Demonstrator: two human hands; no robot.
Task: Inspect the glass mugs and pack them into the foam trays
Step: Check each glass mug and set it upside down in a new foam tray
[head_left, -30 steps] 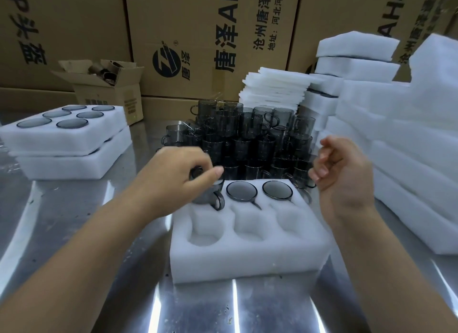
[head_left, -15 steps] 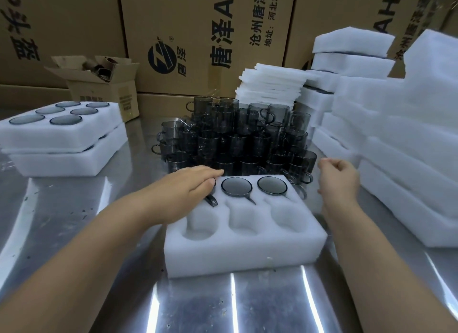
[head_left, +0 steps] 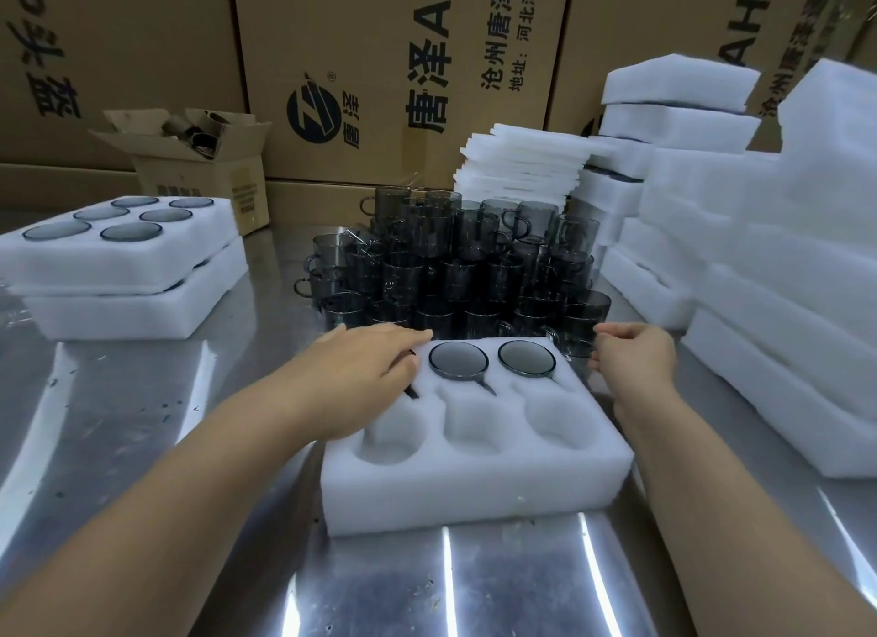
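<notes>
**Operator:** Give the layout.

**Inspector:** The steel table [head_left: 142, 399] carries the loose stock of glass mugs [head_left: 451, 266] at its far side. The foam tray [head_left: 474, 489] sits directly in front of the stock. Its back row is filled and its three front cavities are vacant.

**Operator:** Hand status?

**Inspector:** The left hand [head_left: 365, 366] lies flat with its fingers straight, pressing the back-left mug. Only that mug's handle [head_left: 410, 392] shows. The right hand [head_left: 636, 356] is at the tray's far right corner, fingers loosely bent and holding nothing.

**Operator:** Which hand takes the next mug?

**Inspector:** Probably the right. The nearest loose mug [head_left: 581, 323] stands upright just beyond its fingertips, slightly to their left. The left hand is farther off and occupied.
</notes>
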